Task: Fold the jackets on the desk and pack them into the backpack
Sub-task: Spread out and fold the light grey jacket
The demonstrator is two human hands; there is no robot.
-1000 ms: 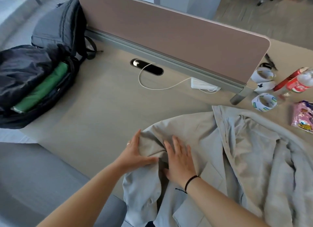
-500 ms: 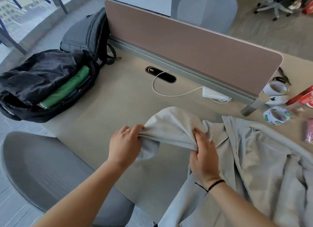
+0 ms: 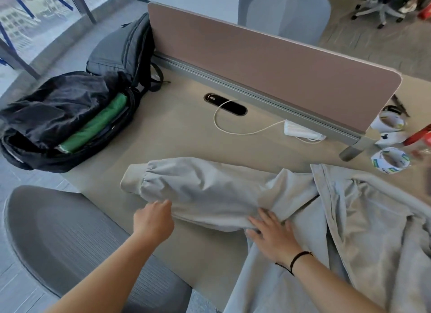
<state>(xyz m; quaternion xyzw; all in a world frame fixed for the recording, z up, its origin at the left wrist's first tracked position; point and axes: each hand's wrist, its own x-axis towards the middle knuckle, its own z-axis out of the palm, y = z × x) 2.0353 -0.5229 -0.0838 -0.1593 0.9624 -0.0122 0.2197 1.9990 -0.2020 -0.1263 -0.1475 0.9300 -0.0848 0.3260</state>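
Nearest, at about 7 o'clock, the back of a grey office chair [image 3: 70,238] sits just off the desk edge. Above it, the left hand [image 3: 152,220] reaches to the lower edge of the jacket sleeve [image 3: 198,191], fingers curled at the fabric; whether it pinches the cloth or only touches it cannot be told. The right hand [image 3: 271,237], at about 5 o'clock with a dark band at the wrist, lies with fingers spread and fairly straight on the cloth where the sleeve meets the body, pressing it flat. The two hands are apart, one at each end of the sleeve's near edge.

The light grey jacket [image 3: 349,231] is spread over the beige desk [image 3: 175,137] from centre to 4 o'clock, part hanging over the near edge; its sleeve stretches out toward 9 o'clock, cuff lying flat.

Farther off, at 10 o'clock, the black backpack [image 3: 58,126] lies open on the desk corner with a green folded garment [image 3: 98,126] and dark cloth inside. At 12 o'clock a white cable [image 3: 233,130] runs from a cable port to a white adapter [image 3: 300,130] beneath the pink-brown divider panel [image 3: 268,63]. At 2 o'clock, rolls of tape [image 3: 389,160] stand by the panel's foot.
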